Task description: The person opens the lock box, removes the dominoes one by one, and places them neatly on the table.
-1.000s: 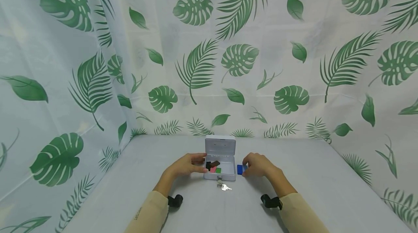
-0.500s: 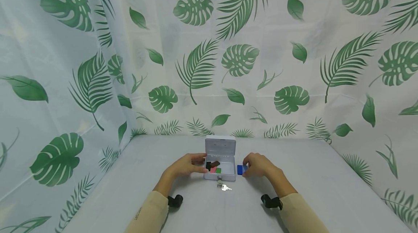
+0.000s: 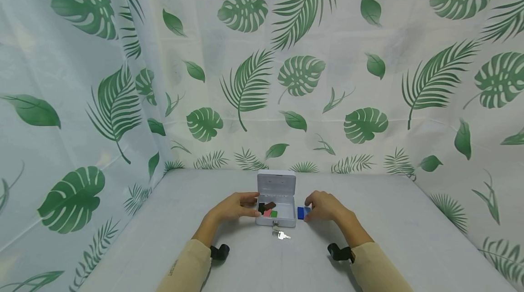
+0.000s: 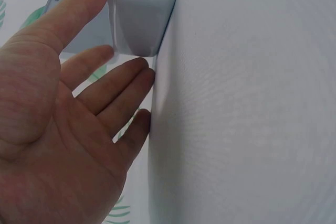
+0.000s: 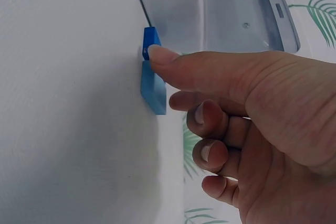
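Nothing has shifted since earlier: the open box (image 3: 276, 210) holds black, brown, pink and green pieces, keys (image 3: 281, 234) hang at its front, the left hand (image 3: 233, 207) rests straight-fingered against its left wall, and the right hand (image 3: 323, 206) pinches blue pieces (image 3: 302, 212) just right of it.

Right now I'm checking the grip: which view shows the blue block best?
The right wrist view: the blue block fills the frame, thumb on it. The head view shows it small beside the box; the left wrist view misses it.
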### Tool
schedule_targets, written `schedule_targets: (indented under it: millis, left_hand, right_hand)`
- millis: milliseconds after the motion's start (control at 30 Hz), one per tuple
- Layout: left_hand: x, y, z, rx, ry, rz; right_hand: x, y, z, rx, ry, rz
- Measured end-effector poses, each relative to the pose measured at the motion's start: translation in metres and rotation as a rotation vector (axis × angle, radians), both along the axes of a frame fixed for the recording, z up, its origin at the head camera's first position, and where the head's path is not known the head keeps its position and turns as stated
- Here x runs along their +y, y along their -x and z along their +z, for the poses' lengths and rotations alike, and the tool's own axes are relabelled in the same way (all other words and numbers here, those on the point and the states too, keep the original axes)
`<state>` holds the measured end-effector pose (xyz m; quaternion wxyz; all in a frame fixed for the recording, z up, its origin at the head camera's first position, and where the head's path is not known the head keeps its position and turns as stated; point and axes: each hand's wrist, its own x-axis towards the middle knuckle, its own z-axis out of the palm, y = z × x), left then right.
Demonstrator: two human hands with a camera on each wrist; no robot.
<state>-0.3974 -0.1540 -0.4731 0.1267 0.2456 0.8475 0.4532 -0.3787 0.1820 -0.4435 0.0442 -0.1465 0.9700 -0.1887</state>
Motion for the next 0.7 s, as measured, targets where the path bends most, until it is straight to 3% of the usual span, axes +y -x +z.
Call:
schedule_targets:
  millis: [300,700]
  left_hand:
    - [0.0006,-0.0017,0.0006,0.001,0.007,0.013]
    - [0.0007,-0.0027,0.0016,-0.007,-0.002,0.012]
  right_hand:
    - [-0.0020,0.0000,0.0038,0.011,0.025,-0.011]
    - [-0.0068,-0.0015,0.0091,0.136,0.045,-0.003]
